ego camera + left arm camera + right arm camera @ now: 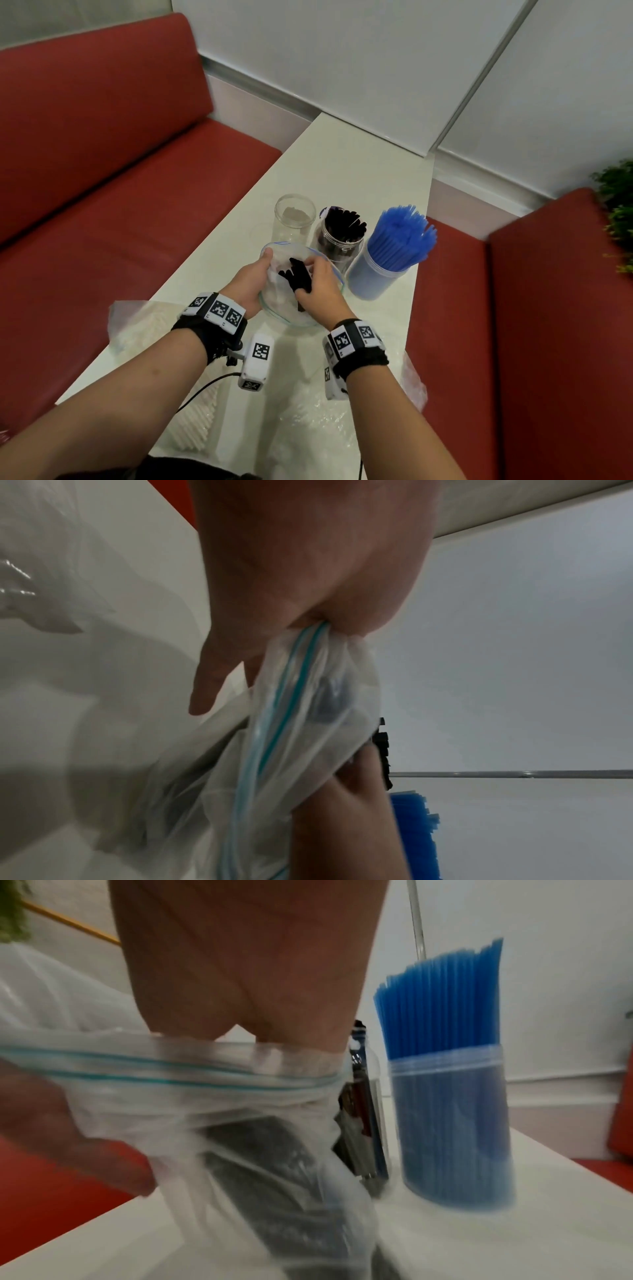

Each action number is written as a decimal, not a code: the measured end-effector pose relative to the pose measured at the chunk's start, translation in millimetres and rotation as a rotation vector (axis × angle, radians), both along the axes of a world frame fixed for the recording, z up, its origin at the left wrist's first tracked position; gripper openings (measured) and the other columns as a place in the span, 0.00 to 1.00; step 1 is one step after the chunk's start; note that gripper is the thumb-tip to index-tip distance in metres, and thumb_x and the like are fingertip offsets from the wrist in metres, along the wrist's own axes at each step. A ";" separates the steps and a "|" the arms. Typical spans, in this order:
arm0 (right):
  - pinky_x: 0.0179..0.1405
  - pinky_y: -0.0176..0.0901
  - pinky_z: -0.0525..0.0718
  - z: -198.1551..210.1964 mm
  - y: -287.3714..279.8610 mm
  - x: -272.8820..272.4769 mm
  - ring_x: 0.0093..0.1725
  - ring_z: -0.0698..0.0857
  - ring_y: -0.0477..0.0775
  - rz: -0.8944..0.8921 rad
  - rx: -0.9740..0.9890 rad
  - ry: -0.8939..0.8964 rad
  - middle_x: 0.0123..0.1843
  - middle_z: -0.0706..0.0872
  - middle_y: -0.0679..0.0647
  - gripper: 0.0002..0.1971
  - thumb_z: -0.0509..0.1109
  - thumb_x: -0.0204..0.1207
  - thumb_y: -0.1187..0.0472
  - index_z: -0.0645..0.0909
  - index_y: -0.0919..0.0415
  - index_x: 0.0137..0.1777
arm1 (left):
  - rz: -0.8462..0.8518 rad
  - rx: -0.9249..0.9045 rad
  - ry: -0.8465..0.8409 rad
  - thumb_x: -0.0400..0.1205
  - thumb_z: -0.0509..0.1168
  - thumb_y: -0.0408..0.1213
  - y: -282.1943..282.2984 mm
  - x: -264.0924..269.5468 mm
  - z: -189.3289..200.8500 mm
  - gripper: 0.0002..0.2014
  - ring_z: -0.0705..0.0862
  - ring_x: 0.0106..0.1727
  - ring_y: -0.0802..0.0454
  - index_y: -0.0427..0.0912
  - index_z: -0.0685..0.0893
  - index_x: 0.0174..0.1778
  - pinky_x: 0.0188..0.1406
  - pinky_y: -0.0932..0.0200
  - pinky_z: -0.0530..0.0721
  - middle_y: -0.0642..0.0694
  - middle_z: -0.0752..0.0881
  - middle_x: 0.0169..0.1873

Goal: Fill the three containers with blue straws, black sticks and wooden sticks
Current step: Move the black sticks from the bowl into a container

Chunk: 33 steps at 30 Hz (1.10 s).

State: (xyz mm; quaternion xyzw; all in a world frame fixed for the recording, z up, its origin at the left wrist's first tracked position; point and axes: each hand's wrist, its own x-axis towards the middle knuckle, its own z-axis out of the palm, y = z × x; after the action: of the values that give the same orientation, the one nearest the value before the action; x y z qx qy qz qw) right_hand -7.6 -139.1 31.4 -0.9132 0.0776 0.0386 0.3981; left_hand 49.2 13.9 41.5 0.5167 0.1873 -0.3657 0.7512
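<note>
Three containers stand in a row on the white table (342, 164): an empty clear jar (294, 216), a jar of black sticks (340, 236) and a tub packed with blue straws (388, 260). In front of them I hold a clear zip bag (291, 313). My left hand (263, 270) pinches the bag's rim (308, 645) by its blue zip strip. Reaching into the bag, my right hand (310, 277) grips a bundle of black sticks (299, 274). Its fingers are hidden by the bag (205, 1091) in the right wrist view, where the dark sticks (267, 1164) show through the plastic beside the blue straws (452, 1096).
A plastic bag of pale sticks (191, 421) lies near the table's front left, and a crumpled empty bag (318, 428) lies under my right forearm. Red bench seats (120, 205) flank the table on both sides. A green plant (616, 212) stands at the far right.
</note>
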 end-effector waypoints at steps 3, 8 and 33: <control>0.75 0.53 0.74 -12.4 1.6 -10.2 0.73 0.74 0.57 -0.017 0.039 0.013 0.72 0.76 0.57 0.34 0.72 0.71 0.68 0.68 0.59 0.77 | 0.000 -0.070 0.022 0.87 0.59 0.58 1.5 -1.7 -3.3 0.26 0.88 0.62 0.40 0.38 0.85 0.66 0.71 0.42 0.80 0.37 0.90 0.57; 0.66 0.54 0.81 -12.3 1.5 -10.0 0.64 0.82 0.58 -0.100 0.072 -0.021 0.63 0.85 0.56 0.24 0.71 0.72 0.72 0.78 0.62 0.68 | -0.029 -0.107 0.049 0.87 0.59 0.58 1.7 -5.0 -2.7 0.25 0.87 0.62 0.39 0.40 0.85 0.65 0.67 0.42 0.82 0.37 0.90 0.59; 0.56 0.37 0.79 17.2 -13.0 -17.0 0.57 0.84 0.50 -0.238 0.225 -0.140 0.58 0.87 0.50 0.13 0.68 0.84 0.65 0.78 0.59 0.66 | -0.006 0.110 0.017 0.88 0.56 0.58 -10.0 3.8 17.9 0.23 0.88 0.54 0.35 0.41 0.81 0.60 0.45 0.38 0.88 0.35 0.89 0.53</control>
State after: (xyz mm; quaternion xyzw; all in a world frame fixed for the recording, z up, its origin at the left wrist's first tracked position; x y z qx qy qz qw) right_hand -24.5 -152.1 48.6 -0.8479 0.1524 -0.0640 0.5038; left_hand 53.0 3.9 59.4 0.5545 0.2117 -0.3615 0.7191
